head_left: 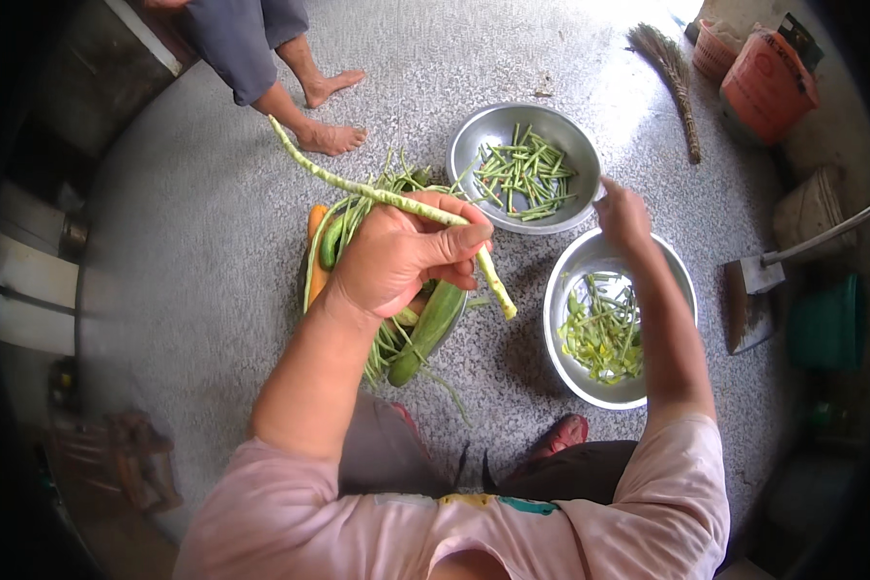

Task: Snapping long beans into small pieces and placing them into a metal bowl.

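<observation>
My left hand (411, 246) pinches a long, pale green yardlong bean (333, 179) between thumb and fingers, one end pointing far left and the other toward the lower right. Beneath it sits a heap of vegetables, partly hidden by the hand, with a large green cucumber (427, 333), more long beans and something orange (317, 232). My right hand (623, 215) is closed at the right rim of a metal basin (459, 145) that contains cut bean pieces (527, 174). Under my right forearm stands a second metal basin (559, 362) with leafy scraps and stem ends (604, 333).
Another person's bare feet (331, 137) rest on the speckled floor (203, 261) at the far left. A straw broom (669, 72) lies at the far right, near a red bucket-like container (766, 87). A long-handled dustpan (749, 300) stands at the right.
</observation>
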{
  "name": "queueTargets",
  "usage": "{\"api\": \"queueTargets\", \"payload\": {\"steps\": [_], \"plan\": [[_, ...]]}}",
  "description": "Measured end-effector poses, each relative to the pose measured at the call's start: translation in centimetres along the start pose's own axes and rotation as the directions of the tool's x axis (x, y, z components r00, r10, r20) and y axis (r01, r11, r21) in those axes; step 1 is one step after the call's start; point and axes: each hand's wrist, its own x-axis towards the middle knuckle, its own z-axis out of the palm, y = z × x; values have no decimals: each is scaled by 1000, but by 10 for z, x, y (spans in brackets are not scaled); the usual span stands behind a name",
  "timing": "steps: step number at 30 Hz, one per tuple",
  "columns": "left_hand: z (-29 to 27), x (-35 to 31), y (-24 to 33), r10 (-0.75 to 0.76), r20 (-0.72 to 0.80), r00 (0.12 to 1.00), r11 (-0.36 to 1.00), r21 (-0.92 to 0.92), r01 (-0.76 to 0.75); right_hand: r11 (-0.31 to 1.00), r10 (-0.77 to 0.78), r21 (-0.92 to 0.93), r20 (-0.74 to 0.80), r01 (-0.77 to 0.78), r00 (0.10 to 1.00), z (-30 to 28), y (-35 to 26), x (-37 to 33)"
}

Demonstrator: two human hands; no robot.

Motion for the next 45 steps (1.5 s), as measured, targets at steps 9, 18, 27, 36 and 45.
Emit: {"api": "queueTargets", "payload": {"steps": [9, 18, 27, 36, 45], "plan": [[-7, 5, -2, 58, -9, 998, 997, 44, -57, 798, -384, 600, 440, 53, 812, -19, -57, -29], [-10, 9, -8, 55, -16, 998, 997, 53, -54, 380, -513, 814, 580, -439, 633, -17, -75, -62], [0, 14, -19, 276, 124, 953, 950, 116, -290, -52, -758, 759, 394, -649, 520, -27, -118, -85], [-18, 9, -4, 228, -36, 973, 955, 205, -216, -76, -623, 847, 372, -527, 688, -39, -113, -82], [-10, 9, -7, 413, -26, 910, 836, 408, -368, -116, -489, 816, 449, -566, 747, -47, -121, -76]]}}
